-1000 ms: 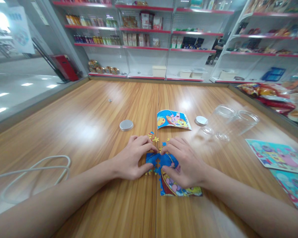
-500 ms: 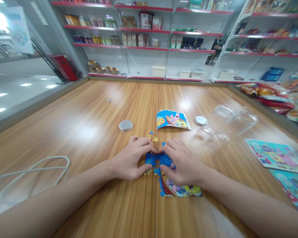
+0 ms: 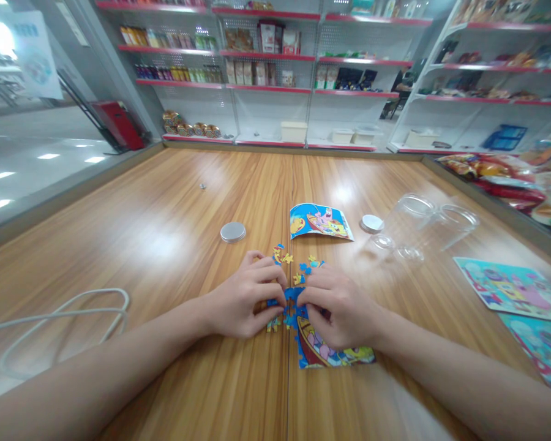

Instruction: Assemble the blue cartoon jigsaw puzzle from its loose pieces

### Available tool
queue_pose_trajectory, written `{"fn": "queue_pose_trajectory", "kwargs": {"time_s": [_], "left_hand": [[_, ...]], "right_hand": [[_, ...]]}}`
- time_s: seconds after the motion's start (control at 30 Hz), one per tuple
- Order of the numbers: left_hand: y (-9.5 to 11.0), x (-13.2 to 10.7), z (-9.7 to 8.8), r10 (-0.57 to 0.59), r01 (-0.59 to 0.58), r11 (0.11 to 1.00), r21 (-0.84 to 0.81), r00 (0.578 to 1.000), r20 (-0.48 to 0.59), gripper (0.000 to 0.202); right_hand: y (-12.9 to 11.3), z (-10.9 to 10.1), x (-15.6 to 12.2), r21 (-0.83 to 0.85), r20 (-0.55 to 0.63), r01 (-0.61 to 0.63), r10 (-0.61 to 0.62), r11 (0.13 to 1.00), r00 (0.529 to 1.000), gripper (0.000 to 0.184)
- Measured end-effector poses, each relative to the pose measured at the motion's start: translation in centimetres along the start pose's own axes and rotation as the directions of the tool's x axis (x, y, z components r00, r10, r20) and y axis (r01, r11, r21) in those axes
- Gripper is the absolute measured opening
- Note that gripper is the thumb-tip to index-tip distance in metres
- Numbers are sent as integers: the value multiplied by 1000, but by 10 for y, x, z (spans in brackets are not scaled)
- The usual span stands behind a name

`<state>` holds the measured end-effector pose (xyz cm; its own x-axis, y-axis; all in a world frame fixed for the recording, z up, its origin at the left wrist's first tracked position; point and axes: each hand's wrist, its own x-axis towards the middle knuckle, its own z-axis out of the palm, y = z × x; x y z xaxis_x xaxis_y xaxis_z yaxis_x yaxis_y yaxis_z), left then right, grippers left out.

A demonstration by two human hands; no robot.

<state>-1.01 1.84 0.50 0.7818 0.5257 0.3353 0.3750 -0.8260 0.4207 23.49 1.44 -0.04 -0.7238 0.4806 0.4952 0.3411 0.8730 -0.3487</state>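
Observation:
A partly joined jigsaw puzzle with a cartoon boat scene lies flat on the table between my hands. My left hand is at its left side, thumb and forefinger closed on a blue puzzle piece, which they mostly cover. Over the upper right of the puzzle, my right hand rests with curled fingers pressed on it, hiding that part. Several loose puzzle pieces lie just beyond my fingers, with a yellow piece farther up. Behind them a curved picture card shows the same cartoon scene.
A silver lid lies left of the card and a white lid right of it. Two clear jars lie farther right, beyond cartoon picture sheets. A white cable loops at left. Stocked shelves stand behind the table.
My hands have drawn slightly apart from the puzzle's top middle. The left fingertips have come nearer to me, closer to the thumb. More loose pieces show beyond my right hand.

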Motion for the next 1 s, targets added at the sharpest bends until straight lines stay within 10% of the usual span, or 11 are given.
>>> {"fn": "queue_pose_trajectory", "kwargs": {"time_s": [0.23,0.67,1.0], "left_hand": [[-2,-2,0,50,-48,997,-53,998,46,15],[-2,-1,-2,57,-53,996,-67,997,59,15],[-1,0,-3,61,-58,997,-54,996,62,21]], "right_hand": [[-5,-2,-9,61,-5,186,-186,981,983,15],[-7,-2,-12,283,270,90,-169,955,948,23],[-6,1,-11,241,192,133,-182,961,964,18]]}}
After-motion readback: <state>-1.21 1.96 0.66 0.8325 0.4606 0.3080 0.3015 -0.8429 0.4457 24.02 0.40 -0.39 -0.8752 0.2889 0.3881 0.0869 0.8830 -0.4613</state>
